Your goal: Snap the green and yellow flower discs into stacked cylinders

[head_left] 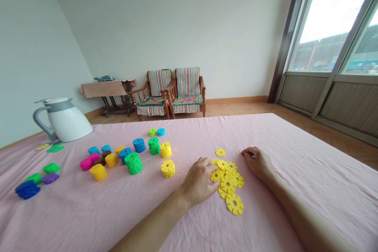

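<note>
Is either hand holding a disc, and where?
Nothing visibly held. The left hand touches the edge of the yellow disc pile; the right hand rests curled on the pink cloth beside it.

At lower centre, the left hand point(198, 181) is resting palm-down, fingertips touching a pile of flat yellow plastic notched discs point(228, 184) on the pink cloth point(295, 157); the right hand point(259, 163) is lying just right of it, fingers curled, perhaps empty.
</note>
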`<state>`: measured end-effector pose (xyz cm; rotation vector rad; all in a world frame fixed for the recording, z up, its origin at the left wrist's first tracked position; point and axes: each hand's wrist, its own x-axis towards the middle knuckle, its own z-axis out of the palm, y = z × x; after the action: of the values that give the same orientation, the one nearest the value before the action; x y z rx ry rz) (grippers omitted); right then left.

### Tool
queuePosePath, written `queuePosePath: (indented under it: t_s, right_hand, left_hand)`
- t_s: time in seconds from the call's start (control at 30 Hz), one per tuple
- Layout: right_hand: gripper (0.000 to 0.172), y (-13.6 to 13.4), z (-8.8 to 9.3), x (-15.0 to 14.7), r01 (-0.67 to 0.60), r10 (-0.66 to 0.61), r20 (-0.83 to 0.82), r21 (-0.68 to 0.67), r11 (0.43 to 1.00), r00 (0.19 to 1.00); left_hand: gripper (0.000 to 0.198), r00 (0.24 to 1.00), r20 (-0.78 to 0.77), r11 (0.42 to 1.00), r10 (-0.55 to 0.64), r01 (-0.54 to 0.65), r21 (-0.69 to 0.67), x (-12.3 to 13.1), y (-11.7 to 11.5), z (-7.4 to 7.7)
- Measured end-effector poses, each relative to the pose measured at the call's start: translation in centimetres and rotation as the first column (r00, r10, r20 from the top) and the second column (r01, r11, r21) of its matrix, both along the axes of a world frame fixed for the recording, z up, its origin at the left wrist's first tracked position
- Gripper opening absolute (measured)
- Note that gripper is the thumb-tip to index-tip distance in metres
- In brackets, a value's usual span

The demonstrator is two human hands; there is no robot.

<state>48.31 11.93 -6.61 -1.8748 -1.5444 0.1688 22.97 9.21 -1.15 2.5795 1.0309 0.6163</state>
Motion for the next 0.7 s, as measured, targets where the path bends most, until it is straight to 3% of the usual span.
queuePosePath:
  t_s: [0.5,0.7]
  right_hand:
    - [0.028,-0.06,-0.1,0.14,-0.018,0.018,0.009,0.004,1.0,1.0]
    - [0.026,0.08,-0.51,0.18,-0.019,0.019,0.024,0.0,1.0,1.0]
  left_hand:
    - [0.025,0.998,-0.039,0.999,0.054,-0.054,0.005,-0.01,-0.31,-0.34]
    - [0.026,1.0,-0.016,1.0,0.015,-0.016,-0.016,-0.34,-0.25,-0.44]
